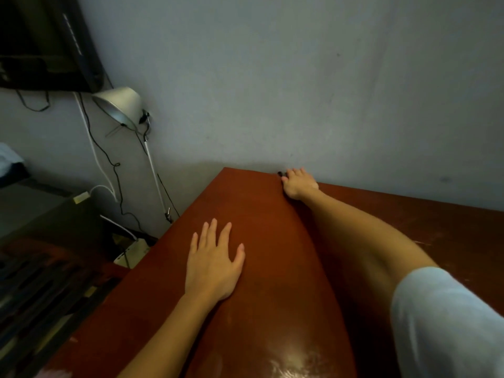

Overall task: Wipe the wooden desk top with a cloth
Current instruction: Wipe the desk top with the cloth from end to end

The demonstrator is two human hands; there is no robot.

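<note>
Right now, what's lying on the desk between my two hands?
Nothing: in the head view, only bare desk top stretches between the left hand and the right hand.

Domestic room, likely a home study corner. Evidence: wooden desk (272, 241) against a plain wall (272, 77). Clamp lamp (120, 107) and loose cables (109, 159) alongside.

Left hand (212, 268) and right hand (298, 185) bare; forearms bare; pale bluish-white sleeve (441, 323) on right upper arm.
</note>
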